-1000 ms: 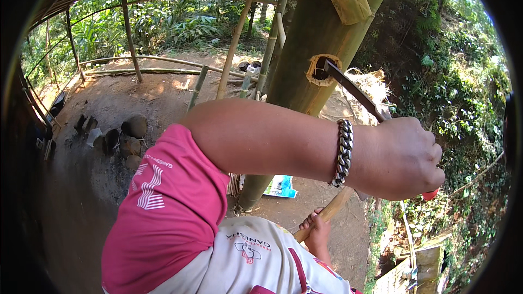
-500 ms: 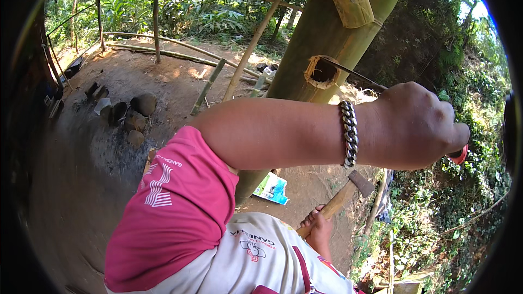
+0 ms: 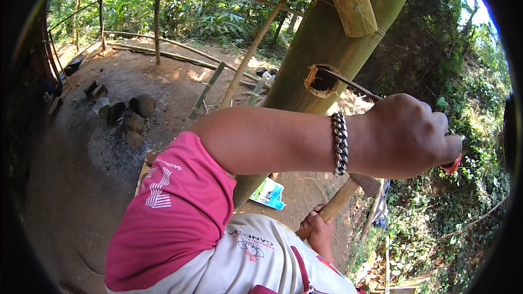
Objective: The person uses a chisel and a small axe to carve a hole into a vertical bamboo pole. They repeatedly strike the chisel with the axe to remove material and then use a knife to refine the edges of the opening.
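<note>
Left hand [image 3: 406, 136] grips a blade [image 3: 357, 86], tip at the hole [image 3: 322, 83] in the bamboo [image 3: 333, 43]; right hand [image 3: 320, 230] holds an axe [image 3: 341, 198]

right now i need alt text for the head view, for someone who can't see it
A person's left hand holds a knife, its tip at a rough hole in a thick green bamboo; lower down, the right hand grips a wooden-handled hatchet. Around them are bare dirt and dense greenery.
</note>
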Demonstrator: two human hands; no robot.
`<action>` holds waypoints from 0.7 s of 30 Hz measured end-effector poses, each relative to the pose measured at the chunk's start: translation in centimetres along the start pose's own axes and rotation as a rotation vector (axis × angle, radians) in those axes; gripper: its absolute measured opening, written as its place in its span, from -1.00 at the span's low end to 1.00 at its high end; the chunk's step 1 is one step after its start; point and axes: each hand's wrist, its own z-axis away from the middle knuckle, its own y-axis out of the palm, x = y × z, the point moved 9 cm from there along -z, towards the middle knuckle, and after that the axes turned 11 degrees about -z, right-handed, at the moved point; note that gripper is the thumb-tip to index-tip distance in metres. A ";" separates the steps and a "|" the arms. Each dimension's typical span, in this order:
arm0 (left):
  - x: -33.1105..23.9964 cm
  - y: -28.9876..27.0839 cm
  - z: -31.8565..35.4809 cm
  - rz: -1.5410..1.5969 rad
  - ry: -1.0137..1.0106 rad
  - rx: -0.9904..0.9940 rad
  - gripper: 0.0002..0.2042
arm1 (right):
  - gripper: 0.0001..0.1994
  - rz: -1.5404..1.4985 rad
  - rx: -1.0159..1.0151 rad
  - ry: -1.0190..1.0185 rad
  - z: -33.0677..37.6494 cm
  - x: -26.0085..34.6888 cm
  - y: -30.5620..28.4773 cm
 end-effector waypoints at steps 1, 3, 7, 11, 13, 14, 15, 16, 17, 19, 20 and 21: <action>0.1 -0.1 0.0 0.004 -0.004 -0.006 -0.89 | -0.79 0.000 -0.003 -0.008 0.0 0.0 0.0; 0.2 0.0 0.1 0.063 -0.017 0.047 -0.94 | -0.80 -0.003 -0.006 -0.022 -0.1 0.0 0.2; 1.2 0.3 -0.6 0.085 -0.020 0.060 -0.93 | -0.78 -0.031 -0.051 -0.112 -0.7 2.0 0.0; 1.4 1.1 -0.9 -0.034 0.008 0.077 -0.86 | -0.67 -0.144 0.021 -0.409 0.1 11.3 2.0; 1.6 2.0 -0.5 -0.027 -0.025 0.056 -0.86 | -0.47 -0.145 0.131 -0.673 1.6 17.7 3.1; 1.8 2.0 -0.5 -0.026 -0.041 0.046 -0.86 | -0.42 -0.141 0.158 -0.823 2.9 21.0 3.5; 1.8 2.1 -0.6 -0.065 -0.038 0.094 -0.87 | -0.42 -0.101 0.225 -0.981 4.3 24.1 4.2; 1.5 2.8 -0.6 -0.051 -0.030 0.092 -0.88 | -0.43 -0.124 0.182 -1.113 6.4 26.8 3.9; 1.5 3.0 -0.6 -0.087 -0.022 0.110 -0.88 | -0.43 -0.148 0.218 -1.150 7.3 28.2 5.0; 1.7 2.7 -0.5 -0.095 -0.030 0.125 -0.88 | -0.43 -0.085 0.256 -1.152 8.5 28.8 6.4; 1.5 2.8 -0.7 -0.077 -0.026 0.113 -0.88 | -0.46 0.031 0.292 -1.084 8.2 27.9 7.3; 1.5 2.7 -0.7 -0.076 -0.030 0.102 -0.88 | -0.47 0.107 0.326 -0.905 7.2 26.6 6.9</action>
